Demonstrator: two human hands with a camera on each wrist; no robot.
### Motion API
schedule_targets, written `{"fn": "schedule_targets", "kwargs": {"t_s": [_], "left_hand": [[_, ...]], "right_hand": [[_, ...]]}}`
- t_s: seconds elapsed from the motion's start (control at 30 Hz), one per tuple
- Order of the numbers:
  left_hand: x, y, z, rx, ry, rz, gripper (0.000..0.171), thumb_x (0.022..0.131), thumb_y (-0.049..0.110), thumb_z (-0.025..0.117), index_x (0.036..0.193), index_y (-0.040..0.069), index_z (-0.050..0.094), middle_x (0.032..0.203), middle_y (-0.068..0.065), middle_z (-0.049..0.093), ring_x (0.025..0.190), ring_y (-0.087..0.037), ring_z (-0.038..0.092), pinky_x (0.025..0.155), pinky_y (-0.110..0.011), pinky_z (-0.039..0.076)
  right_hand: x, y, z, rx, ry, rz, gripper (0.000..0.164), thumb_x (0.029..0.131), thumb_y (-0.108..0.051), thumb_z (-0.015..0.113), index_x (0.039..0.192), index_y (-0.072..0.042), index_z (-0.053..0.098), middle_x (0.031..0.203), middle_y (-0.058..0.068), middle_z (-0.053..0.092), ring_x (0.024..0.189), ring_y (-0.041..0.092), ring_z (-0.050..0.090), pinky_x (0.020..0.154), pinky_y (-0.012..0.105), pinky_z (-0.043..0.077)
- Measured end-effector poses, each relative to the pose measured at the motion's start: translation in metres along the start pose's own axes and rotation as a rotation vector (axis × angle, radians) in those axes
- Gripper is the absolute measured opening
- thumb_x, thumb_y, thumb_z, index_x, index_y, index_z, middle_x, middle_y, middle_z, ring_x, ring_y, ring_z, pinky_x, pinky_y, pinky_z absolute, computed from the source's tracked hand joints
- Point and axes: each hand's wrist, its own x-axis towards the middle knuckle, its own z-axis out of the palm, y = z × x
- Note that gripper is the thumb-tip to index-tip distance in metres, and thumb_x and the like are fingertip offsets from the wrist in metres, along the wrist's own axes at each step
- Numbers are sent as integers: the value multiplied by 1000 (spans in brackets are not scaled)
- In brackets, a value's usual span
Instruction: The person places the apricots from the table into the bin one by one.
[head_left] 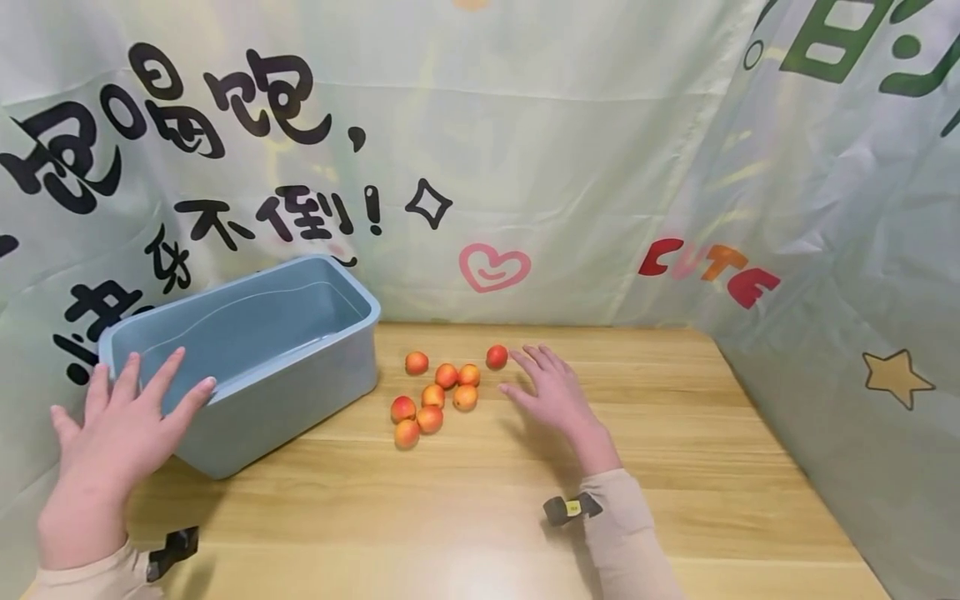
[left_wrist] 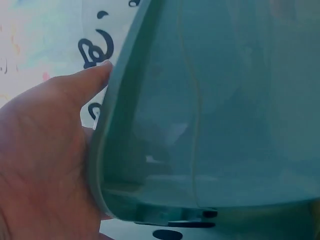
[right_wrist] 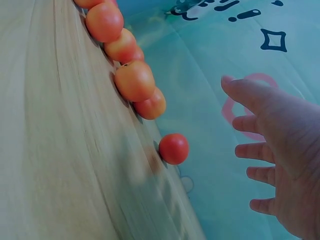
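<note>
"Hands first: how do they stand?"

"Left hand (head_left: 116,437) spread wide, fingers fanned, at the left end of the blue bin (head_left: 292,400). Its thumb lies along the bin's edge in the left wrist view; how firmly it presses, I cannot tell."

"And the other one?"

"Right hand (head_left: 558,400) is well to the right of the bin, raised over the table (head_left: 480,517). Its fingers are apart and it pinches nothing. Nearest to it is a red fruit (head_left: 497,357), with a gap between them in the right wrist view."

"What about the rest of the fruit?"

"Eight more orange-red fruits (head_left: 432,396) sit on the table just to the right of the bin. Most of them bunch close together; the red one lies apart, farther from the bin than any of them."

"Anything around the bin?"

"Behind it hangs a pale printed cloth (head_left: 600,167), with black lettering (head_left: 303,218) above the bin's far side. Far to the bin's right, a gold star (head_left: 898,379) is printed on the side cloth."
</note>
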Motion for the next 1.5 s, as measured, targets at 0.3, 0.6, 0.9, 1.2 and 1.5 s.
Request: {"fn": "schedule_targets", "kwargs": {"t_s": [0.3, 0.6, 0.9, 1.2, 1.5], "left_hand": [[4, -1, 6, -46, -45, 23, 77, 98, 65, 26, 158, 24, -2, 154, -38, -9, 137, -63, -19, 94, -87, 2], [4, 0, 5, -46, -56, 29, 76, 99, 64, 25, 158, 24, -1, 154, -37, -13, 137, -63, -19, 94, -87, 3], [4, -2, 1, -40, -58, 34, 75, 99, 64, 24, 158, 25, 0, 155, -34, -16, 136, -64, -20, 92, -88, 2], [4, -3, 1, -30, -68, 38, 75, 99, 64, 24, 158, 23, 2, 156, -33, -15, 135, -65, -18, 91, -87, 6], [3, -5, -2, -29, -69, 40, 75, 99, 64, 24, 158, 23, 2, 156, -32, -16, 135, -65, -20, 92, -87, 6]], "right_hand": [[16, 14, -3, -32, 7, -33, 66, 93, -50, 57, 146, -13, 45, 152, 18, 42, 145, 42, 30, 115, 62, 28], [41, 22, -1, -109, -54, -78, 66, 95, -54, 52, 148, -16, 43, 151, 16, 43, 144, 40, 32, 115, 62, 30], [64, 25, 6, -177, -113, -141, 66, 93, -50, 58, 147, -13, 45, 149, 16, 46, 143, 39, 36, 114, 63, 31], [71, 28, 20, -262, -191, -172, 66, 91, -46, 63, 145, -12, 46, 142, 15, 54, 133, 37, 48, 109, 61, 38], [75, 27, 27, -225, -211, -169, 65, 92, -42, 65, 146, -11, 45, 139, 18, 56, 130, 37, 52, 106, 58, 43]]}}
